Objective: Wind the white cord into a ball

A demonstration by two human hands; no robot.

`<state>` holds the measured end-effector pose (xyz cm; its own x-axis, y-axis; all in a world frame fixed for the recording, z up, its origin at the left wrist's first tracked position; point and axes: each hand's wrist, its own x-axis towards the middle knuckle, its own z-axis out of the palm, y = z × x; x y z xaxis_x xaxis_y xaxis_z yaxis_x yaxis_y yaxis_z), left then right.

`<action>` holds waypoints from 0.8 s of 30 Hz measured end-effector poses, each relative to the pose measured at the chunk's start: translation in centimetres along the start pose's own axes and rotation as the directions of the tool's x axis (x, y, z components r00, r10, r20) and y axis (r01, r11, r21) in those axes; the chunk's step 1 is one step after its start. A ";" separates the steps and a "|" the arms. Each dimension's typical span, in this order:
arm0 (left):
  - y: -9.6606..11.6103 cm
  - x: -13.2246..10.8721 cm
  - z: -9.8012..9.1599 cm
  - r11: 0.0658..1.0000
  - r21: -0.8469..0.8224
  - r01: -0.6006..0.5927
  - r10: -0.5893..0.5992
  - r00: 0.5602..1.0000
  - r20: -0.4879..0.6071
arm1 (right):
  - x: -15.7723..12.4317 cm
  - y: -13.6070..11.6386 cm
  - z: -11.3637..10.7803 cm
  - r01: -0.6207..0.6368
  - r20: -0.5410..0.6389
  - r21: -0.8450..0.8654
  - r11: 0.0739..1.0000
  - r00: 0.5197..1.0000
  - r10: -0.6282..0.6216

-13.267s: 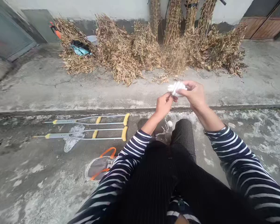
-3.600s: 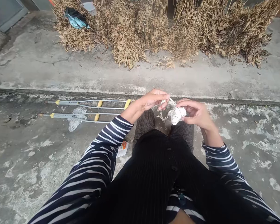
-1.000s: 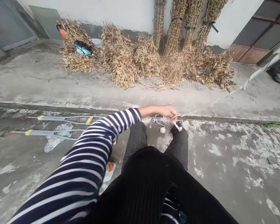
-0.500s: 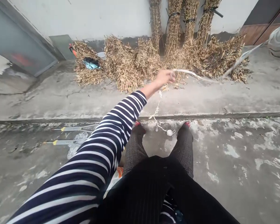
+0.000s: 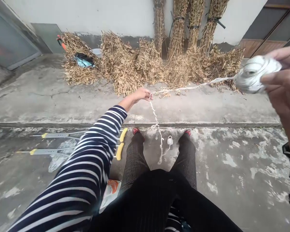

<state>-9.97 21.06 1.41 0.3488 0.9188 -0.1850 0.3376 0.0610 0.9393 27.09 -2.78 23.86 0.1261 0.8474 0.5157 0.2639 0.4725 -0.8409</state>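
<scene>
From afar I see the left hand (image 5: pixel 140 94) pinching the white cord (image 5: pixel 218 80), stretched lengthwise rightward from it to the wound bundle (image 5: pixel 255 80) the right hand (image 5: pixel 286 80) grips.

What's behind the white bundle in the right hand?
Dried stalks show past its left edge, concrete ledge below; whatever the white bundle and right hand cover can't be seen.

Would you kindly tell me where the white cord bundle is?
The cord bundle is at the head view's upper right, in the right grip, its strand reaching the left grip.
</scene>
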 end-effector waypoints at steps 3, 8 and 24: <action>-0.2 0.7 5.7 0.993 0.095 0.075 -0.086 0.989 0.122 | 0.2 0.0 1.7 -0.128 0.000 0.080 0.989 0.992 0.128; -4.3 -2.9 15.7 0.991 0.083 0.110 -0.125 0.969 0.213 | -0.3 1.7 3.7 -0.321 0.108 0.165 0.933 0.946 0.306; -1.4 -16.9 9.8 0.987 -0.161 0.017 0.044 0.928 0.371 | -1.0 9.6 8.8 -0.321 0.060 0.089 0.943 0.947 0.317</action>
<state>-7.82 1.66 0.36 0.6628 0.7103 -0.2372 0.1986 0.1387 0.9702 21.09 2.99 13.81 0.1453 0.9665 0.2117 0.1230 0.1946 -0.9731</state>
